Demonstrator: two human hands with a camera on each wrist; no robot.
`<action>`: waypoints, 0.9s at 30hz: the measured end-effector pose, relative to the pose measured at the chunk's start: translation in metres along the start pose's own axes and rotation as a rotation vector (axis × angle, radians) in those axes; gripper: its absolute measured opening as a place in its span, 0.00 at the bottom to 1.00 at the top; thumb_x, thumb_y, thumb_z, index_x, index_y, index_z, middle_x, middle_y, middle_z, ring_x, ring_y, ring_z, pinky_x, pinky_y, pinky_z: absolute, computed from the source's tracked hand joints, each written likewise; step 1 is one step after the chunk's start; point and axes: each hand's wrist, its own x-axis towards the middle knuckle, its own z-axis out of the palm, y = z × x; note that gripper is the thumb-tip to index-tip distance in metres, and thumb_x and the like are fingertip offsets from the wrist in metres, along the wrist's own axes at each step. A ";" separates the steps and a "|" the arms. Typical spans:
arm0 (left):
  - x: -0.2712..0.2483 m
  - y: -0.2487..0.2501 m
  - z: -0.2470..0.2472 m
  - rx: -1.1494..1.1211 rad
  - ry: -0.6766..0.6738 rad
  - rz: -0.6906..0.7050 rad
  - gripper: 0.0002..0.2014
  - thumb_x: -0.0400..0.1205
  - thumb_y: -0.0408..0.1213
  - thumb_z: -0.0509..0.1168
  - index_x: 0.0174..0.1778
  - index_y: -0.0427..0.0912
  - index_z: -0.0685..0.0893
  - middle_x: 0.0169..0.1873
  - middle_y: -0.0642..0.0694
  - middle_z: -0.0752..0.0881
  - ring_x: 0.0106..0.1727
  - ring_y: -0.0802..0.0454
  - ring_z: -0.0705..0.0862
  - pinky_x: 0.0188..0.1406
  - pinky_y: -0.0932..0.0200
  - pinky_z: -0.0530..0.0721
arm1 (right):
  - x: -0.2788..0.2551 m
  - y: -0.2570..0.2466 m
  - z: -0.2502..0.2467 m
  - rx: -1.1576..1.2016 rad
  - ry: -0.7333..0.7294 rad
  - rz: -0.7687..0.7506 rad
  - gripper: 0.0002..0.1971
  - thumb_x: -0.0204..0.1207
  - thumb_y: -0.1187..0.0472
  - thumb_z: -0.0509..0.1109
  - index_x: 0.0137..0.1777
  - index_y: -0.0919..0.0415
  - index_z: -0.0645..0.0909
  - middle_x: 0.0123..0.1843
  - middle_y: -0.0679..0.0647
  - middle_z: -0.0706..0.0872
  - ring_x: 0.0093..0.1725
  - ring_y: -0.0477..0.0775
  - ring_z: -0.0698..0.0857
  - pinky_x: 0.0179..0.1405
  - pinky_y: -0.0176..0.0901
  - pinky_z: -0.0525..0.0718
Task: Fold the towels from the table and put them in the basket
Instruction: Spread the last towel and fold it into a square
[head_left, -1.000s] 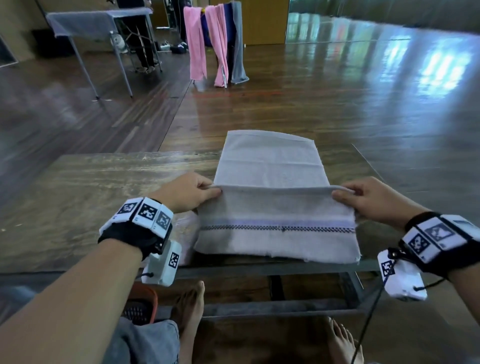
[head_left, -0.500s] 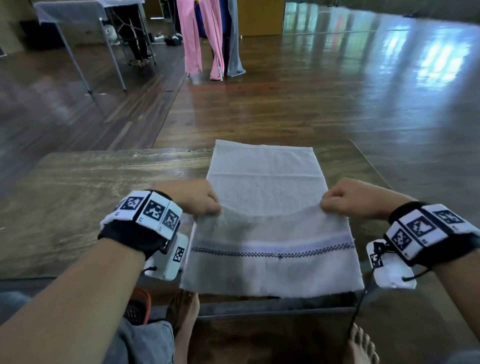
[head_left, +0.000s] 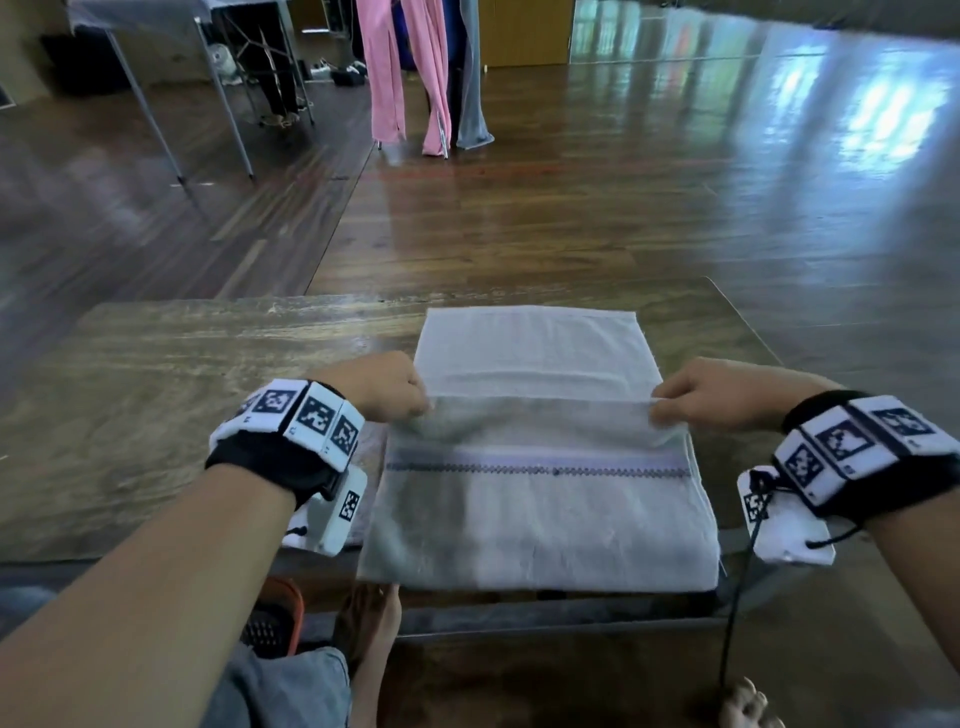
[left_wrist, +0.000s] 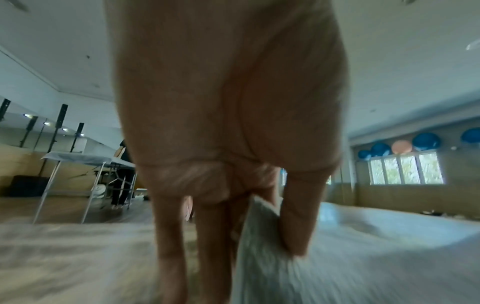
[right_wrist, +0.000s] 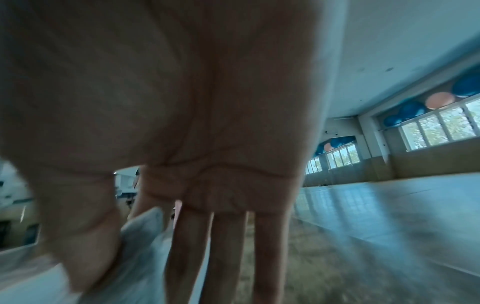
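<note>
A white towel (head_left: 535, 519) with a purple stripe and a dark zigzag line lies on the wooden table (head_left: 156, 389). Its near part hangs over the table's front edge. My left hand (head_left: 421, 405) pinches the left end of a raised fold across the towel. My right hand (head_left: 657, 408) pinches the fold's right end. In the left wrist view the towel (left_wrist: 259, 246) sits between thumb and fingers. The right wrist view shows the towel (right_wrist: 140, 232) held between thumb and forefinger. An orange-rimmed basket (head_left: 280, 608) shows on the floor under my left forearm, mostly hidden.
My bare feet (head_left: 374, 623) are under the table's front edge. Pink and grey towels hang on a rack (head_left: 387, 78) across the wooden floor. A folding table (head_left: 156, 31) stands at the back left, with a person's legs behind it.
Both hands went from lying on the fold to pinching it. They drew the towel toward me, so its far end now lies on the table and more hangs over the front.
</note>
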 end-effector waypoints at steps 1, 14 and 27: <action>-0.002 0.001 -0.004 0.015 -0.041 -0.017 0.21 0.78 0.35 0.64 0.21 0.45 0.62 0.23 0.46 0.64 0.28 0.47 0.60 0.35 0.50 0.62 | -0.004 -0.001 -0.005 0.018 -0.050 -0.006 0.20 0.82 0.52 0.69 0.27 0.56 0.79 0.25 0.44 0.79 0.28 0.46 0.78 0.36 0.40 0.75; 0.012 -0.019 0.013 -0.005 0.188 0.039 0.20 0.85 0.37 0.62 0.27 0.33 0.75 0.24 0.44 0.74 0.24 0.51 0.67 0.26 0.58 0.64 | 0.024 0.008 0.026 -0.058 0.318 -0.076 0.18 0.85 0.52 0.66 0.33 0.57 0.79 0.27 0.50 0.79 0.32 0.53 0.78 0.36 0.46 0.77; 0.021 -0.006 -0.010 -0.127 0.317 -0.079 0.20 0.77 0.36 0.62 0.20 0.44 0.63 0.18 0.47 0.68 0.23 0.48 0.66 0.23 0.59 0.63 | 0.021 0.004 -0.002 0.026 0.492 0.002 0.12 0.80 0.52 0.72 0.36 0.52 0.91 0.32 0.55 0.90 0.38 0.53 0.87 0.37 0.47 0.80</action>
